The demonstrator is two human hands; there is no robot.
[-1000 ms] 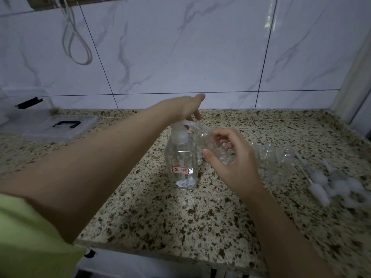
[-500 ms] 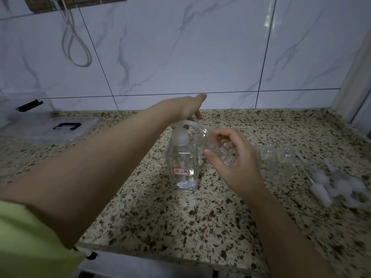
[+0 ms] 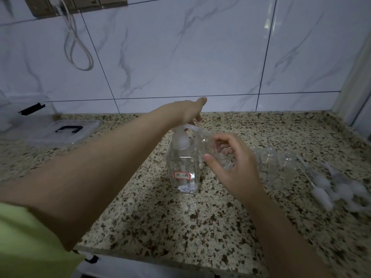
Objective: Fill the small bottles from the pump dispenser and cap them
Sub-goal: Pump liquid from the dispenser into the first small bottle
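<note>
A clear pump dispenser (image 3: pixel 183 167) with a red-framed label stands mid-counter. My left hand (image 3: pixel 187 112) presses flat on its white pump head, fingers straight. My right hand (image 3: pixel 230 163) grips a small clear bottle (image 3: pixel 212 149), tilted with its mouth up against the spout. Several more small clear bottles (image 3: pixel 281 159) stand in a group just right of that hand. White pump caps (image 3: pixel 329 187) with thin tubes lie in a heap at the far right.
The speckled granite counter (image 3: pixel 160 221) ends at a front edge low in view. A clear plastic box lid (image 3: pixel 60 131) with a black handle lies at the back left. A white cable (image 3: pixel 78 47) hangs on the tiled wall.
Both hands stay where they were on the pump head and the small bottle. Only the camera has shifted slightly.
</note>
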